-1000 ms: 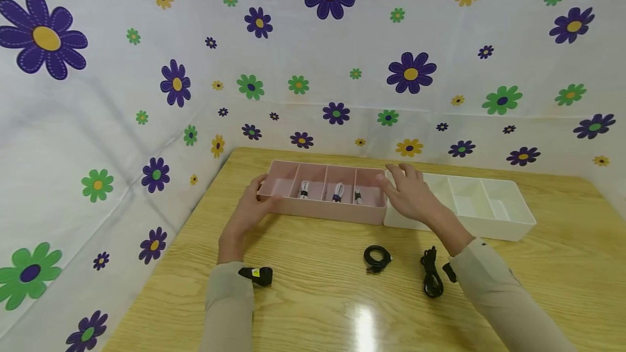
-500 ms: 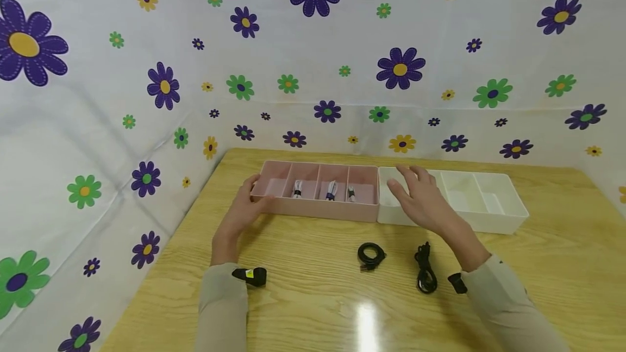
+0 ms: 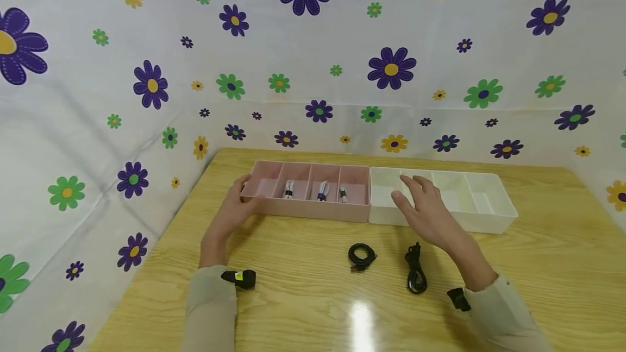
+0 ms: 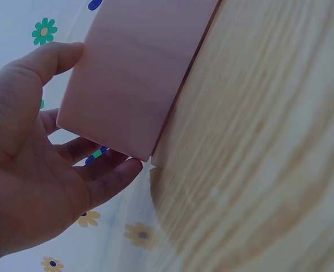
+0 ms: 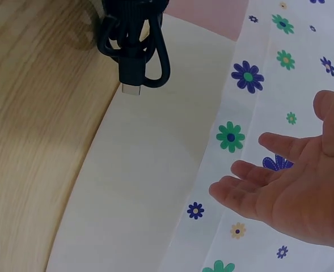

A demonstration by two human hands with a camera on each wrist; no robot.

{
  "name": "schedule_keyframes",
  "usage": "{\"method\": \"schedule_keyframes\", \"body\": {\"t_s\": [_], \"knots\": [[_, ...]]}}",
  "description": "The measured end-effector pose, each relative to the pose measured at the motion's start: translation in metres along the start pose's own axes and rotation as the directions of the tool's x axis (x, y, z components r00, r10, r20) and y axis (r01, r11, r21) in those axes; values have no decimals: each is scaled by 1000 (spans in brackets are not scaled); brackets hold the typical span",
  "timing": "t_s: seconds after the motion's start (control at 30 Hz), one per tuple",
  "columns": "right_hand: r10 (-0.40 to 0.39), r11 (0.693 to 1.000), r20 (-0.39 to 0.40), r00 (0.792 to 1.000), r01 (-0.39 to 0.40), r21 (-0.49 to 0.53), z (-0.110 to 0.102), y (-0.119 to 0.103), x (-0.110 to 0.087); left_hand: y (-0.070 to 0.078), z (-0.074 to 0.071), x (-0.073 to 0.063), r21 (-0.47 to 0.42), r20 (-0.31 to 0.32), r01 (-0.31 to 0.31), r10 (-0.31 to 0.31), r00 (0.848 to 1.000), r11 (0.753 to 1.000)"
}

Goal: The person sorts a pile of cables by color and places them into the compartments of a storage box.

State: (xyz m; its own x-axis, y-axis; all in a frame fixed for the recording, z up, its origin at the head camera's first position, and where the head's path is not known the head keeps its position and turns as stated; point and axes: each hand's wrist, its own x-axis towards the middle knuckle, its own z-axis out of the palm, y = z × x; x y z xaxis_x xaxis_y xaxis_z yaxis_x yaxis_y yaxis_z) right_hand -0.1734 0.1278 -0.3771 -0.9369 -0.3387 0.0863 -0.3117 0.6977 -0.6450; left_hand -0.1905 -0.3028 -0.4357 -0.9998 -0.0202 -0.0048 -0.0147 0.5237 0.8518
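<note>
A pink divided box (image 3: 308, 209) stands on the table, with small tied white cables (image 3: 323, 191) in several of its compartments. My left hand (image 3: 232, 212) grips its left end. In the left wrist view, the thumb (image 4: 64, 55) is against the pink wall and the fingers curl round the end. End to end with it, on the right, stands a white divided box (image 3: 391, 215). Over its front my right hand (image 3: 430, 215) hovers with relaxed, spread fingers, holding nothing. The right wrist view shows those fingers apart from the white wall (image 5: 149, 124).
On the table in front of the boxes lie a coiled black cable (image 3: 351, 255) and a bundled black cable (image 3: 415, 273). A flower-patterned white cloth (image 3: 313, 53) hangs behind and along the left. Dark wrist cameras (image 3: 242, 278) are strapped at both cuffs.
My right hand has lifted off the joint between the two boxes and moved right, over the white box. My left hand stays on the pink box's end. The head view has shifted slightly.
</note>
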Motion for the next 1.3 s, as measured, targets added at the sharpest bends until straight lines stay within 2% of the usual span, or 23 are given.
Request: {"method": "schedule_keyframes", "body": {"t_s": [0.1,0.43,0.63,0.9,1.13,1.3], "knots": [[-5,1000,1,1000,5,9,1,2,-3,-2,-1,0,1,1,14,-14,1000,1000],[10,999,-8,1000,-10,37,2,15,-12,2,2,5,18,14,-15,15,1000,1000],[5,999,6,1000,-5,53,4,15,-12,1,-1,3,49,18,-3,2,1000,999],[22,999,17,1000,-22,29,-2,15,-18,2,2,-1,50,29,4,-6,1000,999],[-6,1000,10,1000,6,-7,-8,16,-26,5,3,-3,69,26,21,-23,999,997],[-18,1000,-5,1000,18,-25,-12,18,-29,7,2,-1,68,32,3,-5,999,998]]}}
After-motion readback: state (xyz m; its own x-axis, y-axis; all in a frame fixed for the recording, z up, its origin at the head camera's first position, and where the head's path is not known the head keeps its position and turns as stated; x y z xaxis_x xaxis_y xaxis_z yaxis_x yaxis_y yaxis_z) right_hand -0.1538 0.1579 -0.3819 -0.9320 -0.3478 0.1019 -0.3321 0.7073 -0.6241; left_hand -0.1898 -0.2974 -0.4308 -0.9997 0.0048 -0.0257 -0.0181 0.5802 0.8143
